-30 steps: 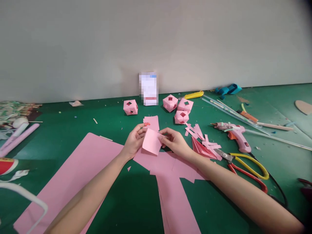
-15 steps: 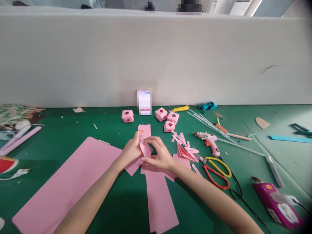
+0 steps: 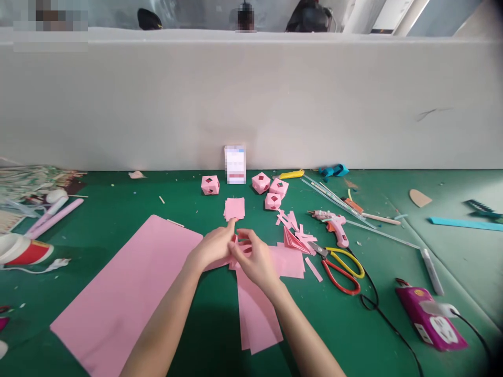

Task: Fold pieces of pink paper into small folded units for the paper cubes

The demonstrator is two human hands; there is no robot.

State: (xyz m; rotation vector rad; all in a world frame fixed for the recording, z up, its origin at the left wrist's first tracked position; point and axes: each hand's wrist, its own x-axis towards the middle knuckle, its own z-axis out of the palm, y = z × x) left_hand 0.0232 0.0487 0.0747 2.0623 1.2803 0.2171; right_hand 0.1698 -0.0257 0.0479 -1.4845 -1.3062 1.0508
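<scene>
My left hand (image 3: 214,245) is closed at the fingertips on a small piece of pink paper, mostly hidden behind the fingers. From the other side my right hand (image 3: 255,262) meets it, thumb and fingers curled around the same piece. Just beyond the fingertips lies a stack of small pink paper squares (image 3: 234,208). Under and below the hands are long pink paper strips (image 3: 259,317), with more pink pieces (image 3: 291,262) to the right. A large pink sheet (image 3: 137,288) lies left of the left forearm.
Folded pink paper balls (image 3: 261,183) and a phone (image 3: 235,165) stand near the white partition (image 3: 251,104). To the right are scissors (image 3: 341,269), a pink glue gun (image 3: 334,225), paper scraps (image 3: 288,221) and a purple box (image 3: 430,317) with a cable. A paper cup (image 3: 27,251) lies at left.
Both hands have drawn closer together and slightly toward me, off the stack of squares. The paper between them shows less than before. The camera view has shifted a little.
</scene>
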